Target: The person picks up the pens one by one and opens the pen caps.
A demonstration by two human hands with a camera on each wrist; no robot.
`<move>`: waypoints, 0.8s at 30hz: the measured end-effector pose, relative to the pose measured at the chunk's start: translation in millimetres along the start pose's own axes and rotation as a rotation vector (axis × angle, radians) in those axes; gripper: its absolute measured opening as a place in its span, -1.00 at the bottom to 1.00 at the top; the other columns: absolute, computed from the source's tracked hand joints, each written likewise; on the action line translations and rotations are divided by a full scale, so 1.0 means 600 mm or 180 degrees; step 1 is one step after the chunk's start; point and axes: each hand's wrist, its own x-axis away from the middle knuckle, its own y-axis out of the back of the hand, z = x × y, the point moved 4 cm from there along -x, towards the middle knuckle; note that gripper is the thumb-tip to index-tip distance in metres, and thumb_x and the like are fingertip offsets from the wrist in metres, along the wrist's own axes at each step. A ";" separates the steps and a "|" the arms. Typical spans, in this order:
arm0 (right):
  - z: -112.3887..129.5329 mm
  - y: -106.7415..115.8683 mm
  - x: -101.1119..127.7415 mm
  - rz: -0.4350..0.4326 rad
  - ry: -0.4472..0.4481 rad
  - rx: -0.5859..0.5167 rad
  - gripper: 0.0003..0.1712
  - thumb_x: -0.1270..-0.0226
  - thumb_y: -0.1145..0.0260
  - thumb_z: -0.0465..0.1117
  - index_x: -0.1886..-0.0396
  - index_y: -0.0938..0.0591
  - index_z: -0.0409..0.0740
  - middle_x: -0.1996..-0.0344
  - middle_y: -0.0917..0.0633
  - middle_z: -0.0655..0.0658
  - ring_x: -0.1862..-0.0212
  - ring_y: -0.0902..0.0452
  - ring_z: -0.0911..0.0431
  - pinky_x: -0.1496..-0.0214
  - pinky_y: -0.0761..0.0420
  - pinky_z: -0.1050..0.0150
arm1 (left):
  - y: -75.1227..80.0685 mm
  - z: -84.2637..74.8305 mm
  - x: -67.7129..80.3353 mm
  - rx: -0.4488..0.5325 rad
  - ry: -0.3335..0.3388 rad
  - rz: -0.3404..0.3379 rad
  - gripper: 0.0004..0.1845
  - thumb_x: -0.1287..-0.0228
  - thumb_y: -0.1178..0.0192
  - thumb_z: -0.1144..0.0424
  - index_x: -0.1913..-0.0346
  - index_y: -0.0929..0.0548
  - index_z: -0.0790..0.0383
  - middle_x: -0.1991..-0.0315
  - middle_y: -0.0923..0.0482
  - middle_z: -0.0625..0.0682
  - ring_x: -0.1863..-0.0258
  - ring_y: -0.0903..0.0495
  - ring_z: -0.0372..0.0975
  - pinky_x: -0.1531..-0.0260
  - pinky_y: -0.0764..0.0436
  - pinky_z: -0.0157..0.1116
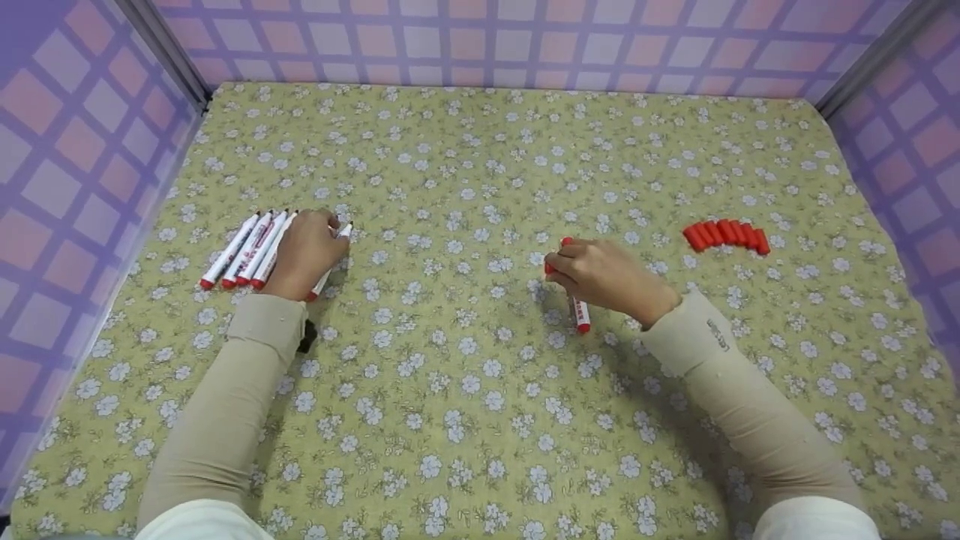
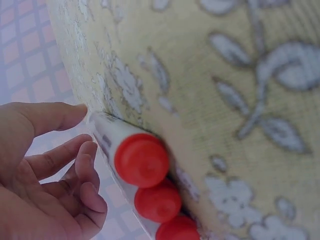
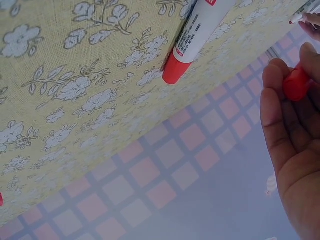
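Note:
Several white markers (image 1: 247, 251) with red ends lie side by side at the left of the flowered cloth. My left hand (image 1: 304, 251) rests on the row's right end. In the left wrist view its thumb and fingers (image 2: 85, 150) pinch one white marker (image 2: 107, 137), whose red end (image 2: 141, 160) faces the camera. My right hand (image 1: 600, 274) is at the middle of the table and pinches a red cap (image 1: 559, 255) (image 3: 296, 82). A white marker (image 1: 579, 311) (image 3: 200, 30) lies on the cloth under that hand, its red end towards me.
A row of several loose red caps (image 1: 726, 234) lies at the right of the table. A yellow-green flowered cloth (image 1: 480, 150) covers the whole table. Purple checked walls (image 1: 67, 165) enclose it at the left, back and right.

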 end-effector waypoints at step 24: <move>-0.064 0.007 0.038 -0.0217 -0.0644 -0.0246 -0.65 -0.23 -0.34 -0.40 -0.03 -0.64 -0.36 0.23 -0.72 -0.33 0.26 -0.69 -0.11 0.24 -0.68 0.07 | -0.048 -0.099 0.029 0.0256 -0.0672 0.0089 -0.69 -0.39 0.01 0.28 -0.03 -0.62 0.37 0.12 -0.59 0.22 0.36 -0.51 -0.06 0.34 -0.50 -0.14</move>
